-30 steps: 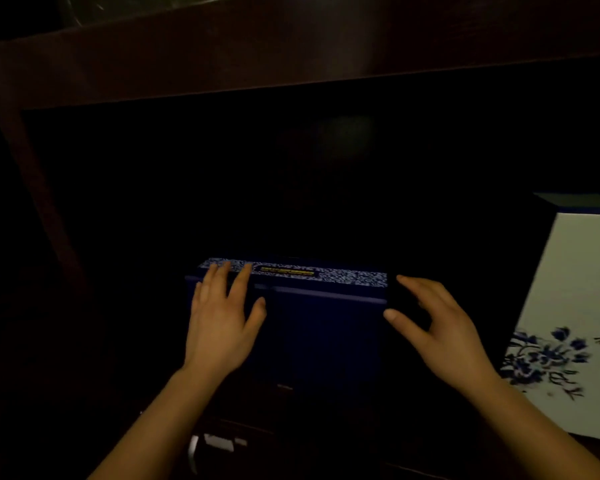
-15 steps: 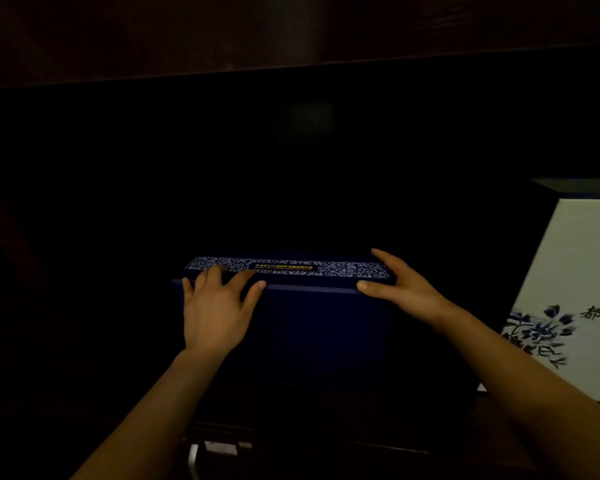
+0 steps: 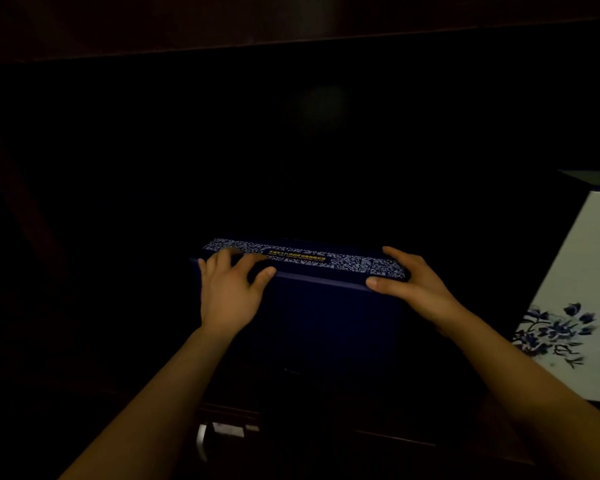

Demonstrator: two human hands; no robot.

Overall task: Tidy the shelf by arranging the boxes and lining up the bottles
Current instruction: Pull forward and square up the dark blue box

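A dark blue box (image 3: pixel 319 317) with a blue-and-white patterned top strip and a small yellow label stands upright in the dim shelf bay, straight ahead. My left hand (image 3: pixel 231 289) grips its upper left corner, fingers over the top edge and thumb on the front face. My right hand (image 3: pixel 413 282) grips the upper right corner, fingers reaching across the top and thumb along the front edge. No bottles show in this view.
A white box with blue flower print (image 3: pixel 575 306) stands close to the right of the blue box. A dark wooden shelf board (image 3: pixel 291 26) runs overhead. The shelf's interior is very dark. A small metal piece (image 3: pixel 203 441) shows below the shelf front.
My right hand has come from beside the box onto its upper right corner and closed over the top. My left hand has stayed on the left corner. The view has moved slightly closer.
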